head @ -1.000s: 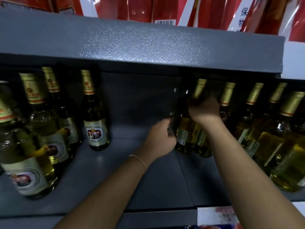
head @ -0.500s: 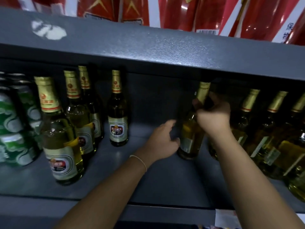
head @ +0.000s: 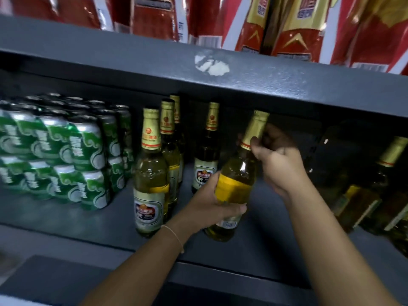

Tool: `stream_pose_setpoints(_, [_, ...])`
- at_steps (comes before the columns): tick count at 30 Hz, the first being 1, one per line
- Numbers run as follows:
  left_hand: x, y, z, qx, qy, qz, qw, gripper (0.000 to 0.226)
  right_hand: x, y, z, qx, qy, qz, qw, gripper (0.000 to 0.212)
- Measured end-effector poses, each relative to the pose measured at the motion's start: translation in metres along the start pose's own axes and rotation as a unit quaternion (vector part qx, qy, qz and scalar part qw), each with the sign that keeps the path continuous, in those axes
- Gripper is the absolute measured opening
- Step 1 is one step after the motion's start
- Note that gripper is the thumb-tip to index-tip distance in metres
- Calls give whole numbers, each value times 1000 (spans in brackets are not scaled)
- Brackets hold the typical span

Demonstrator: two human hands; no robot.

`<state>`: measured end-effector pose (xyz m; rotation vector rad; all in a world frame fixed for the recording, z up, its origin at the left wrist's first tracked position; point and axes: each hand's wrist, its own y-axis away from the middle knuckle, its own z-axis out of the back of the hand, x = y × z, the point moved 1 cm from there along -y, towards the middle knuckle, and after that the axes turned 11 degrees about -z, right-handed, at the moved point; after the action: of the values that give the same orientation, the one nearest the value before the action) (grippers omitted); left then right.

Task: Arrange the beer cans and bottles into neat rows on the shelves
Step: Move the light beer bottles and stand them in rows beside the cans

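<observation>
A clear beer bottle (head: 237,173) with a gold foil neck tilts to the right above the dark grey shelf (head: 254,246). My left hand (head: 213,206) wraps its lower body over the label. My right hand (head: 276,157) pinches its neck. Just left of it a single bottle (head: 206,151) stands upright at the back. Further left, three bottles (head: 152,173) stand in a line from front to back. Stacked green beer cans (head: 66,151) fill the shelf's left part. More bottles (head: 379,191) lean in the shadow at the right.
The grey shelf board above (head: 265,80) hangs low over the bottle tops and has a white patch. Red and gold packages (head: 287,29) stand on it. Bare shelf floor (head: 271,217) lies between the held bottle and the right-hand bottles.
The view has swung left, bringing the green cans into sight. The bottle has come left and forward from the right-hand group, and my left hand has closed on its body.
</observation>
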<state>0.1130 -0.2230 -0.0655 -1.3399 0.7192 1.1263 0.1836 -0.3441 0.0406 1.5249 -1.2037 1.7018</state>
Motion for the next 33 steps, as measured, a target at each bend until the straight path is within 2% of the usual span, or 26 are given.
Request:
stream_pose_setpoints(4, [3, 16, 11, -77, -41, -21, 996, 65, -5, 2, -22, 88, -35, 14, 995, 36])
stream_pose_setpoints(8, [10, 23, 12, -135, -75, -43, 987, 65, -12, 2, -35, 108, -16, 32, 994, 38])
stream_pose_setpoints(12, [19, 22, 13, -170, -100, -38, 980, 81, -17, 2, -42, 91, 26, 42, 995, 34])
stream_pose_setpoints(20, [28, 25, 12, -227, -143, -37, 963, 91, -14, 4, -54, 62, 135, 47, 988, 33])
stream_pose_setpoints(23, [29, 23, 14, -245, -139, -27, 959, 87, -25, 7, -55, 31, 189, 24, 981, 51])
stream_pose_setpoints(26, [29, 22, 15, -247, -150, -32, 957, 82, -41, 13, -53, -48, 274, -2, 961, 67])
stream_pose_setpoints(29, [32, 22, 15, -239, -167, -41, 956, 86, -52, 17, -54, -63, 310, -19, 949, 92])
stream_pose_setpoints(31, [34, 23, 16, -235, -168, -39, 957, 88, -57, 18, -55, -67, 314, -22, 947, 94])
stream_pose_setpoints(33, [35, 25, 18, -221, -173, -34, 959, 91, -59, 20, -56, -77, 302, -17, 950, 87])
